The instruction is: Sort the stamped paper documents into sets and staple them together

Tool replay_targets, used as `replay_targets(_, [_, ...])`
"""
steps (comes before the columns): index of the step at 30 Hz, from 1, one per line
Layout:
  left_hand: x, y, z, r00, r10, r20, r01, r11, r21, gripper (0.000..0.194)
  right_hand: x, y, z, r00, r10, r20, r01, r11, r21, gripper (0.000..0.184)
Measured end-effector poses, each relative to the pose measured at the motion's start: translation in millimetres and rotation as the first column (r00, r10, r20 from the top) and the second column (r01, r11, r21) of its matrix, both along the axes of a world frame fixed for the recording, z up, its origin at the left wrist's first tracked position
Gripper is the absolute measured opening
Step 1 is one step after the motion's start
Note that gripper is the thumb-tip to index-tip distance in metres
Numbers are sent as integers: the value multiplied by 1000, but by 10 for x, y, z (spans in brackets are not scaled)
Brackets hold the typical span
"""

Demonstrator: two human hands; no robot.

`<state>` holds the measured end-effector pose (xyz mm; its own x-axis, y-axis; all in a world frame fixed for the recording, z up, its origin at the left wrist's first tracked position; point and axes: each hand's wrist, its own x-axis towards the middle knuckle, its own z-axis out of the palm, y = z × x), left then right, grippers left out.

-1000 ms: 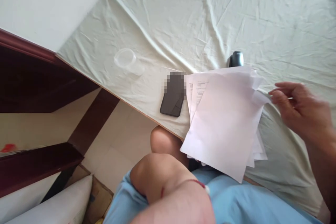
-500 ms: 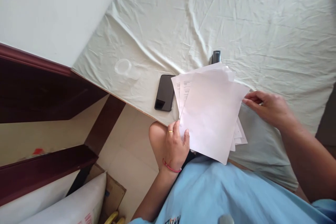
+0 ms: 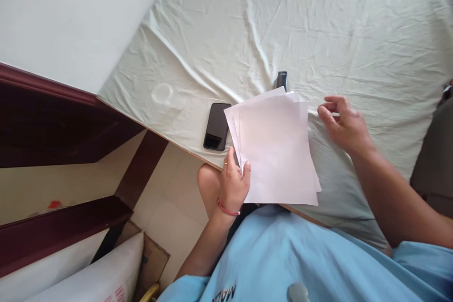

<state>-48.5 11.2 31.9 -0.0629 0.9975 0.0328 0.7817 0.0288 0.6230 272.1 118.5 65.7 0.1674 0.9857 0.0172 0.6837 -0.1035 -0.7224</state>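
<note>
A loose, fanned stack of white paper sheets (image 3: 278, 151) lies at the table's near edge, its top sheet blank. At the stack's lower left edge, my left hand (image 3: 235, 181) has the paper margin between thumb and fingers. My right hand (image 3: 345, 122) hovers to the right of the stack, clear of it, fingers bent and thumb apart, with nothing seen in it. Just left of the sheets is a black phone (image 3: 216, 126). A dark stapler-like object (image 3: 282, 80) pokes out from behind the top edge, its lower part covered by paper.
A pale cloth (image 3: 336, 33) with wrinkles covers the table. A clear round plastic lid or container (image 3: 163, 94) sits on the left. Dark red wooden shelving (image 3: 53, 122) stands left of the table, with a white sack (image 3: 106, 264) below. A dark chair-like shape (image 3: 433, 155) is at right.
My right hand has come off the sheets' right edge and opened. The blank sheet has shifted up and left over the printed ones, leaving the stack more even.
</note>
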Motion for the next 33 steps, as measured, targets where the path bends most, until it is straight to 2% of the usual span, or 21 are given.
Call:
replay_targets(4, [137,50,15,997,-68,25,69,997,-23,58,94,-118,-181,996,31,-78,-44,985,-167,66])
replay_targets(6, [113,132,32,998,-56,-39,58,997,42,51,80,-124,-213,997,58,-46,-67,974,-215,67])
replay_targets(8, [38,280,58,987,14,-157,14,984,175,46,51,-99,-211,993,116,10,-109,957,-271,46])
replay_targets(9, [-7,378,73,970,92,-225,-39,972,231,47,37,-83,-204,989,147,35,-130,947,-292,36])
replay_targets(11, [-89,606,103,907,257,-333,-176,951,256,58,13,-61,-189,981,183,70,-152,937,-313,33])
replay_targets(13, [-139,848,130,862,308,-402,-250,949,189,75,-1,-61,-181,979,187,81,-153,938,-311,35])
replay_targets(15, [-148,1062,148,842,285,-458,-279,957,82,85,-5,-85,-181,980,181,82,-149,943,-298,34])
replay_targets(19, [-102,1305,173,818,244,-520,-298,954,-22,81,13,-155,-186,985,161,69,-135,949,-284,36])
replay_targets(27, [-102,1261,191,798,224,-559,-289,957,-29,79,9,-180,-113,990,129,58,-102,937,-334,36])
replay_targets(31, [-184,1162,146,821,235,-520,-290,957,-26,81,-7,-175,-117,987,137,81,-104,941,-321,38])
replay_targets(33, [-272,1076,98,847,214,-487,-247,969,-5,84,-7,-188,-135,987,136,85,-104,947,-305,38])
